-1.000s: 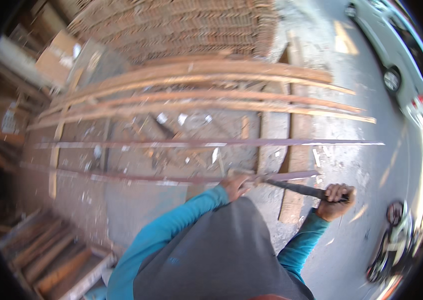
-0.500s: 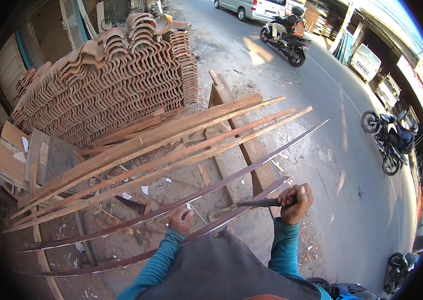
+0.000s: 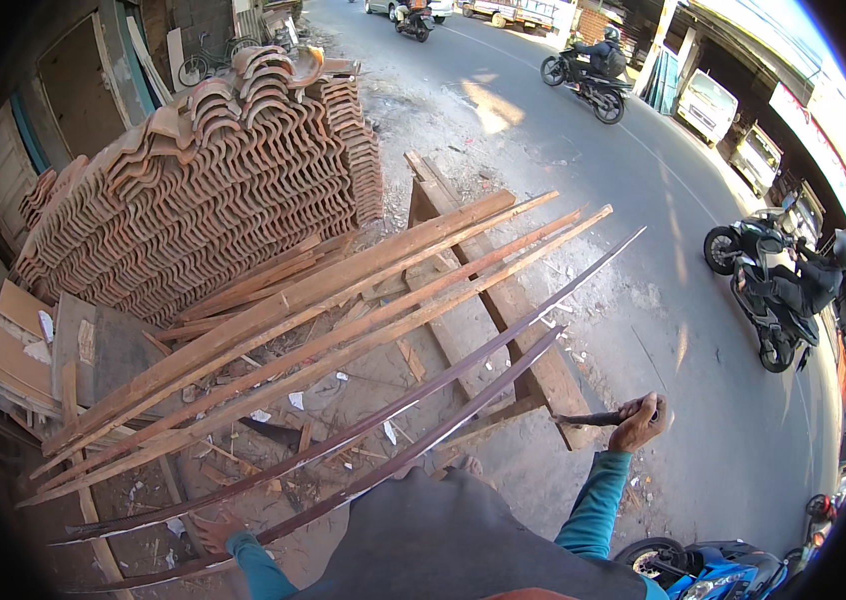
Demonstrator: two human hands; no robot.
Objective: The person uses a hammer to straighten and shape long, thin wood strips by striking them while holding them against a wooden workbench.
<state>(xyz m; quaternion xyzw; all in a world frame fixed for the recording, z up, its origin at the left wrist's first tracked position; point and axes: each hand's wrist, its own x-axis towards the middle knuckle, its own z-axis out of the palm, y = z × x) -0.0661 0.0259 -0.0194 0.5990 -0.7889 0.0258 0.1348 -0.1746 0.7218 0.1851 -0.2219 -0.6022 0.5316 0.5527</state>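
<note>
Two long dark strips run side by side, near left to far right. The left hand, fingers loosely spread, is nearer, between their near-left portions; contact cannot be determined. The right hand, apart from both, grips a dark-handled tool.

And over at two o'clock, there's a red-and-white signboard slanting along the roadside, its markings too small and skewed to make out; no readable lettering anywhere!
</note>
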